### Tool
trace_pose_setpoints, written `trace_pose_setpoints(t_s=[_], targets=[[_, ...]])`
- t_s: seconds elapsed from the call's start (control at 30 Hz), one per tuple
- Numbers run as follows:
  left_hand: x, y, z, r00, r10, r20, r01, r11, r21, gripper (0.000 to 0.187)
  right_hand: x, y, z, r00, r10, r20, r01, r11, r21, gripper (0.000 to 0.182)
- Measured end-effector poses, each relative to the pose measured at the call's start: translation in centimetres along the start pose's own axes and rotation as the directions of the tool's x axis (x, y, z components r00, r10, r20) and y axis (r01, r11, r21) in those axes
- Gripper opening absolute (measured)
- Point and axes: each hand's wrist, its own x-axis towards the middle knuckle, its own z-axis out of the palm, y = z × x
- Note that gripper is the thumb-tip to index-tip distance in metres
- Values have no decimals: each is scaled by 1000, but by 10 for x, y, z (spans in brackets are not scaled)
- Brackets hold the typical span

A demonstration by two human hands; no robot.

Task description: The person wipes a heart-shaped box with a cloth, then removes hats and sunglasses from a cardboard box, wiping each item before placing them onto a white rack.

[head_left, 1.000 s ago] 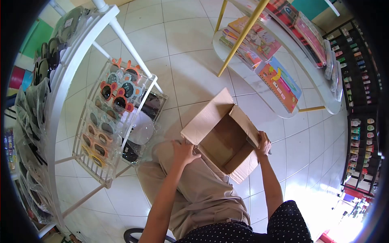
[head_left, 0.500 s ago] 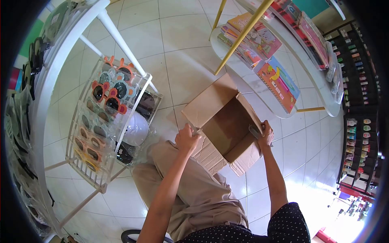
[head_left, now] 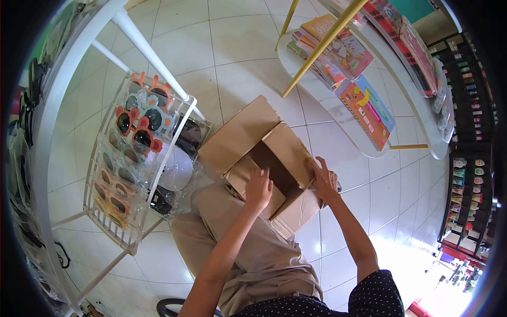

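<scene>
A brown cardboard box (head_left: 240, 138) stands in front of my knees, its left and right flaps folded partly inward over a dark gap. Fingers stretched out, my left hand (head_left: 259, 191) lies on the left flap near the opening. My right hand (head_left: 324, 180) rests with fingers spread on the outer edge of the right flap. The far flap and the near flap stick outward. A small dark grey thing (head_left: 339, 188) shows just beyond my right hand; its kind cannot be made out.
To the left, a white wire rack (head_left: 132, 245) holds several packaged sunglasses (head_left: 142, 138) and a white rounded item (head_left: 177, 168). Ahead right, a marble-look shelf (head_left: 330, 108) on gold legs carries books (head_left: 364, 108). Dark display shelves (head_left: 467, 127) line the far right.
The left and right flaps have swung inward, narrowing the opening. My left hand has moved from the corner onto the left flap; my right hand has shifted left with its flap.
</scene>
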Motion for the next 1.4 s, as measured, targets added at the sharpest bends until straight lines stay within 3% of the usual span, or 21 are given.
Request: trace_pose_setpoints(t_s=[0.03,0.13,0.2,0.23,0.3,0.43,0.5,0.57,0.6,0.63,0.7,0.77,0.8,0.9,0.97,1.03,1.1,1.2,1.3,1.37,1.4], targets=[[-3,-9,0,917,183,-355,-112,971,213,67,1,0,-1,1000,1,3,-1,1000,6,58],[-1,-13,-61,771,20,-637,164,960,228,69,5,0,-9,994,-61,94,61,998,-1,60],[12,-47,-55,502,-389,-772,385,900,-204,68,5,-3,-27,967,-75,244,81,997,-13,60],[14,-65,-45,501,-390,-773,384,900,-205,68,5,-3,-26,967,-76,243,82,997,-15,60],[12,-90,-29,741,-403,-538,-126,703,-700,62,1,0,-19,959,-166,227,150,985,89,60],[-16,-65,-30,616,-424,-664,-289,663,-691,41,-9,16,27,983,-144,-111,171,941,292,57],[-30,-74,-27,801,-166,-575,-118,898,-424,30,-36,14,37,787,382,-484,-112,860,498,49],[-36,-53,-43,821,-43,-570,-218,898,-383,32,-73,24,62,525,794,-307,-347,529,774,44],[-36,-39,-56,847,134,-515,-225,967,-118,39,-93,32,82,451,891,60,-335,107,936,39],[-34,-31,-61,864,287,-412,-243,957,159,46,-113,43,107,399,809,433,-283,-340,897,34],[-36,-31,-52,892,329,-312,-248,930,272,49,-158,94,146,618,104,780,-432,-784,446,29],[-38,-29,-50,917,340,-207,-243,890,386,53,-152,63,88,680,263,685,-349,-705,618,34],[-42,-23,-51,950,276,-147,-224,929,293,54,-156,78,84,842,10,539,-340,-766,545,34],[-38,-12,-50,980,182,-75,-168,973,160,59,-123,90,64,964,42,263,-248,-220,943,41],[-34,-9,-46,990,122,-77,-112,986,125,63,-87,70,45,912,-46,407,-382,-451,806,41],[-32,-8,-35,999,44,4,-44,999,-16,65,-52,52,55,875,-269,403,-451,-150,880,41],[-35,-4,-29,1000,10,7,-10,1000,-18,65,-22,11,82,988,139,-70,-41,663,747,59],[-44,1,-24,993,-117,25,119,990,-72,65,-10,-22,67,907,405,-117,-330,855,401,78],[-48,2,-13,978,-206,-18,189,924,-333,68,-10,-14,67,906,424,13,-376,789,486,98],[-56,36,-26,965,-205,-166,169,964,-208,70,-6,11,77,949,309,-58,-201,739,643,92],[-58,47,-38,955,-107,-275,57,981,-184,71,-16,12,55,928,373,22,-223,504,835,85]])
